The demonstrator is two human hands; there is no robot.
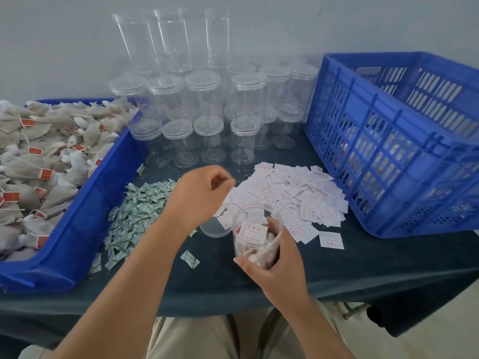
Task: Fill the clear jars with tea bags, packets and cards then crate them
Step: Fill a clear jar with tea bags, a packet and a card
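My right hand [277, 268] grips an open clear jar [255, 222] standing on the dark table. Inside it are tea bags, with a white card printed in red [253, 232] against the wall. The jar's lid [215, 229] lies flat just left of it. My left hand [204, 193] hovers above the table between the pile of green-and-white packets [137, 213] and the pile of white cards [293, 193]. Its fingers are curled and blurred, and I see nothing in them. A blue tray [85, 229] on the left is heaped with tea bags [39, 156].
A large blue slatted crate [388, 141] stands tilted at the right. Several empty lidded jars [207, 125] are stacked at the back against the wall. One loose packet [190, 259] and one loose card [331, 240] lie near the jar. The table's front edge [207, 301] is close to my lap.
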